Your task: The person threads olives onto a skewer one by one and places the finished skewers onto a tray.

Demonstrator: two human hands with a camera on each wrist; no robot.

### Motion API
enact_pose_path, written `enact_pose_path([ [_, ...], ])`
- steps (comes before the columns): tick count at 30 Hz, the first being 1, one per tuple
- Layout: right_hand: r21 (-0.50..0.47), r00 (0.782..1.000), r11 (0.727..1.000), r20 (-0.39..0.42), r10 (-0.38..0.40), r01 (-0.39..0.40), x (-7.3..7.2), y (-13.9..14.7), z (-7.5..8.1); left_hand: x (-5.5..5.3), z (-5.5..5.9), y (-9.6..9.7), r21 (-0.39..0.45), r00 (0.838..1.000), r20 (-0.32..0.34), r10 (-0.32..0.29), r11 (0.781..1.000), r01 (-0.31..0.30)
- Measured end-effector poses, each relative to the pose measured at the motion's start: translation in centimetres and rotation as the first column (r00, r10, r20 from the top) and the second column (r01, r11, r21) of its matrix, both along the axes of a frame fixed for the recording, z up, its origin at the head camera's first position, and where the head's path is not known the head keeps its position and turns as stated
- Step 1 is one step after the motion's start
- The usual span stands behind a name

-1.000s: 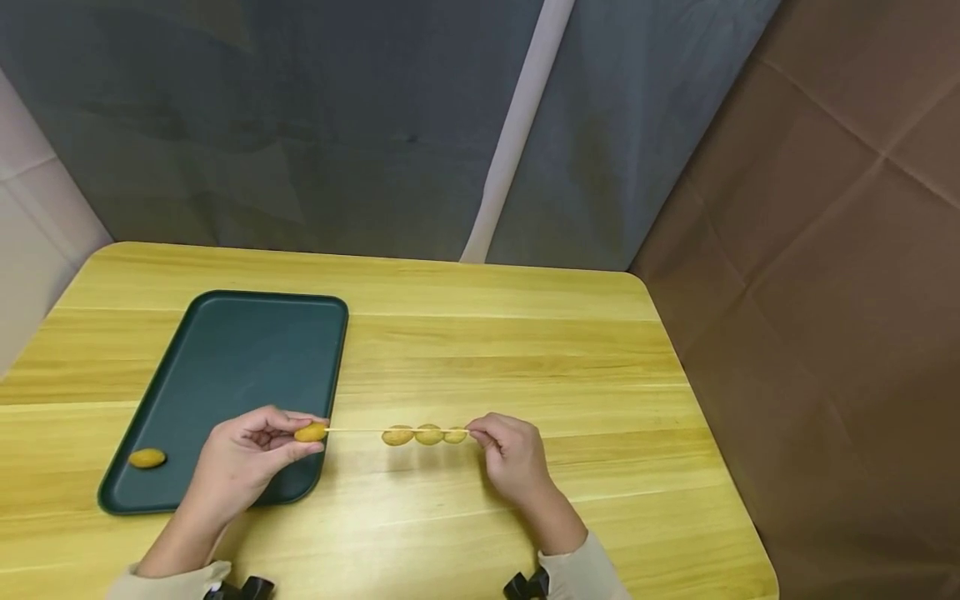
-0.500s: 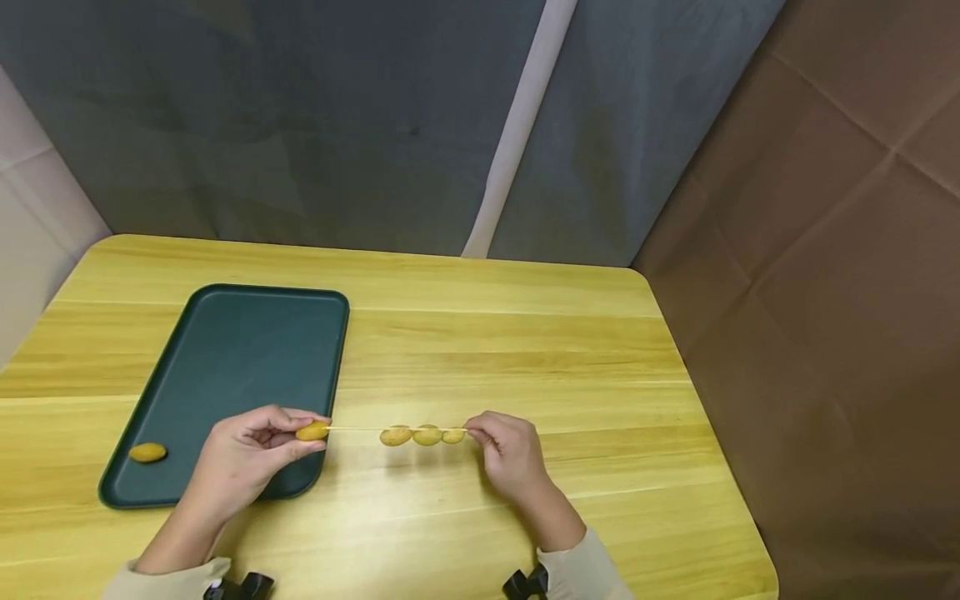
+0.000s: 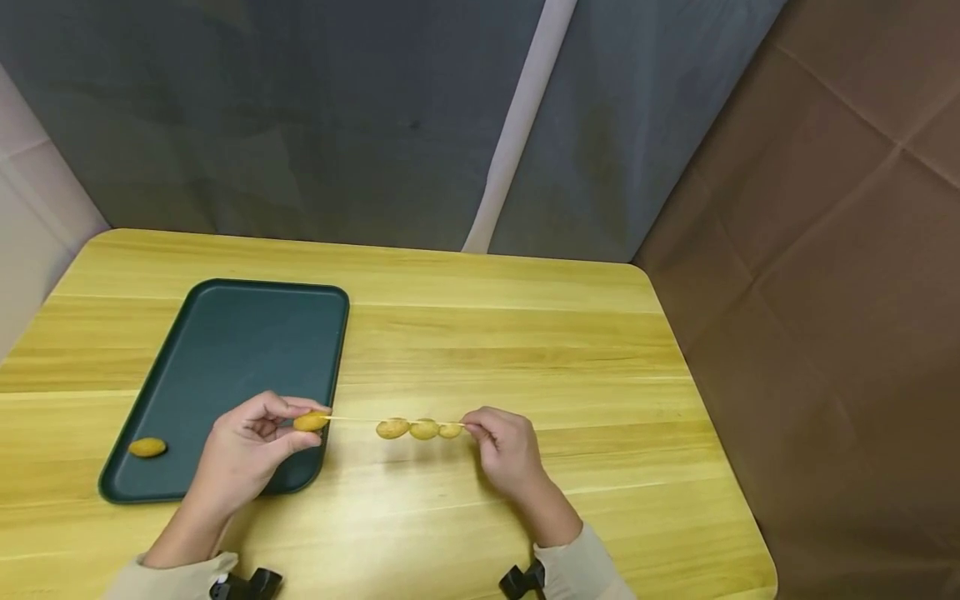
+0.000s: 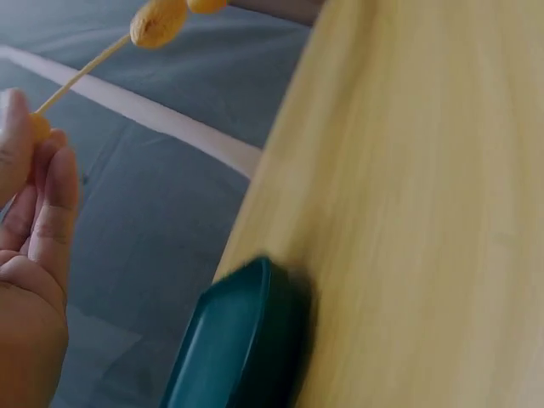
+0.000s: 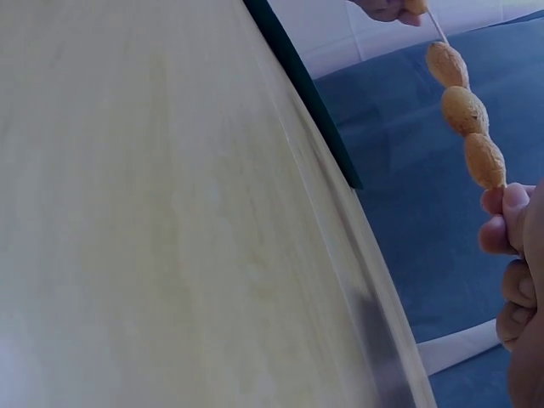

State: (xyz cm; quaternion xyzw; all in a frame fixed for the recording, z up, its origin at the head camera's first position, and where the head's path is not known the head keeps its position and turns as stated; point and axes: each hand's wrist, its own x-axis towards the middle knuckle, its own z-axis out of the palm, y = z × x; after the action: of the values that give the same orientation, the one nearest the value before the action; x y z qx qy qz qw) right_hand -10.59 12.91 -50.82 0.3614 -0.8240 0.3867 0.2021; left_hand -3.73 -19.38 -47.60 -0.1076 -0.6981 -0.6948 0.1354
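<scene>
Between the thumb and fingers of my left hand (image 3: 238,457) is a yellow oval, potato-like piece (image 3: 306,422), held above the near right part of the dark green tray (image 3: 247,333). A thin skewer (image 3: 354,418) runs from it to my right hand (image 3: 512,450), which pinches the skewer's other end. Three more oval pieces (image 3: 423,429) are threaded close together beside the right fingers, with bare stick between them and the left-held piece. In the right wrist view the threaded pieces (image 5: 465,110) look rough-skinned. How deep the stick enters the left-held piece is hidden.
One loose oval piece (image 3: 147,447) lies in the tray's near left corner. The wooden table (image 3: 510,333) extends right of the tray. Grey cloth (image 3: 300,125) hangs behind, brown cloth (image 3: 840,292) on the right. Black wrist mounts (image 3: 247,583) show at the sleeves.
The right hand has shifted slightly left with the skewer, narrowing the bare stretch a little. Both grips stay the same. The whole head view has drifted slightly.
</scene>
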Motion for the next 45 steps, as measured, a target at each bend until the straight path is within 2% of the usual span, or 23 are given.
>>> enact_pose_path([
  [2,-0.004,1.0,1.0,-0.004,0.003,-0.003,0.0,-0.1,0.0,-0.1,-0.3,0.1,0.163,0.998,-0.022,-0.059,0.985,0.061],
  [5,-0.006,1.0,1.0,-0.021,0.008,-0.008,0.1,-0.1,-0.1,-0.1,-0.6,0.5,0.366,0.994,-0.063,-0.09,0.924,0.107],
  [6,-0.006,1.0,1.0,-0.023,0.012,-0.012,0.2,-0.1,0.0,-0.1,-0.7,0.7,0.407,0.994,-0.069,-0.08,0.908,0.101],
  [8,-0.008,1.0,1.0,-0.02,0.017,-0.017,0.3,-0.1,0.1,0.0,-0.5,0.9,0.421,0.997,-0.064,-0.047,0.904,0.07],
  [9,-0.013,1.0,1.0,-0.017,0.019,-0.019,0.3,-0.1,0.2,0.1,-0.4,1.0,0.42,0.998,-0.056,-0.035,0.906,0.055],
  [13,-0.027,1.0,0.999,0.004,0.018,-0.018,0.4,0.1,0.6,0.3,0.1,1.0,0.333,1.0,-0.006,-0.014,0.943,0.015],
  [15,-0.02,1.0,1.0,0.017,0.018,-0.017,0.4,0.1,0.9,0.4,0.2,0.9,0.306,1.0,0.008,-0.012,0.952,0.009],
  [17,-0.007,0.999,1.0,0.028,0.016,-0.016,0.5,0.1,1.0,0.5,0.3,0.9,0.3,1.0,0.018,-0.007,0.954,0.001],
  [23,0.026,0.998,1.0,0.059,0.014,-0.015,0.9,-0.5,1.1,0.5,0.2,1.0,0.278,0.999,-0.007,-0.052,0.959,0.052],
  [30,0.036,0.999,0.999,0.054,-0.001,-0.001,1.1,-1.3,1.3,0.6,0.2,1.4,0.261,0.999,0.038,-0.007,0.965,-0.003],
  [38,0.054,0.997,0.998,0.081,0.009,-0.013,1.2,-1.5,1.2,0.2,-0.3,1.9,0.226,0.999,0.016,-0.039,0.974,0.034],
  [45,0.048,0.996,0.999,0.084,0.002,-0.006,1.3,-1.7,1.1,0.1,-0.7,2.6,0.195,0.999,0.027,-0.02,0.981,0.014],
])
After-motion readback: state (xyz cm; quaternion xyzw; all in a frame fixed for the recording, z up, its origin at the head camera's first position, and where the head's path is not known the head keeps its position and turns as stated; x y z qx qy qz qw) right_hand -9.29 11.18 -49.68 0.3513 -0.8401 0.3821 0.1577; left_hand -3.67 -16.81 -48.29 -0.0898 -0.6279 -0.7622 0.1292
